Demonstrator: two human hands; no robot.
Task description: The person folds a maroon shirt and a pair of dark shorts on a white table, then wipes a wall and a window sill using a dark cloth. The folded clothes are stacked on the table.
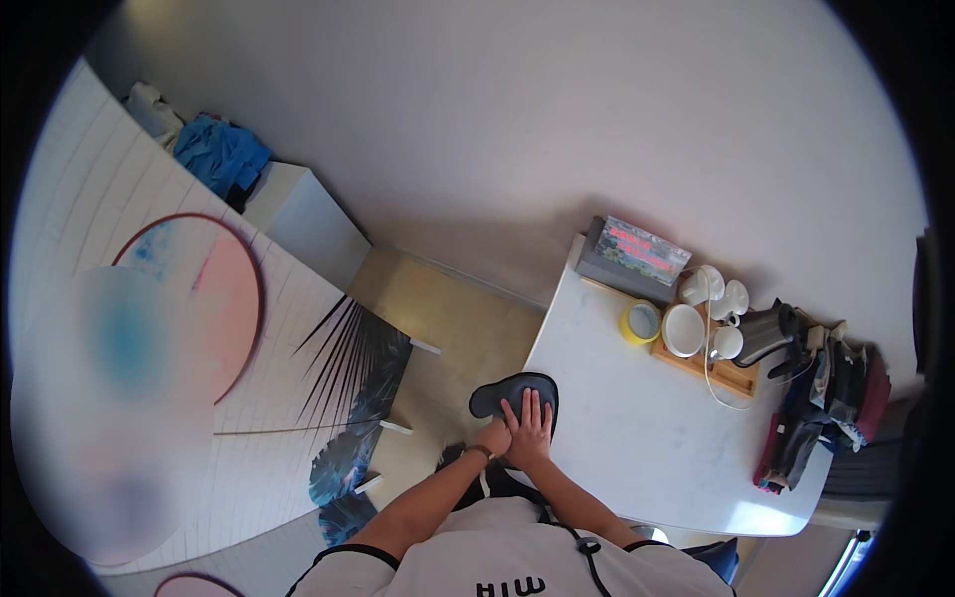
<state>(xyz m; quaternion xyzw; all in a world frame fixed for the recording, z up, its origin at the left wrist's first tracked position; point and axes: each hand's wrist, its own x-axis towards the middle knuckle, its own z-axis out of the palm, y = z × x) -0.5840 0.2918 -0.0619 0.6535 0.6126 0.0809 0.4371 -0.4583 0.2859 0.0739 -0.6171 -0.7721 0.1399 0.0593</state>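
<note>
The hands meet at the white table's [627, 438] left edge — the right hand [530, 430] lies flat, fingers spread, on a curved black pad [513, 385] beside that edge; the left hand [492, 437] touches the right, its grip unclear

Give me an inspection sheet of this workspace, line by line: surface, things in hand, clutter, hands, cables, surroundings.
Surface: white table, glare at one corner.
Things in hand: dark curved pad at the table's left edge; whether it touches is unclear.
Clutter: grey box, yellow roll, wooden tray with white cups, kettle, fabric pile.
Hands: right hand spread on the pad; left hand beside it, grip unclear.
Cables: white cable looping over the tray onto the table.
Surroundings: patterned panel, plain wall.
</note>
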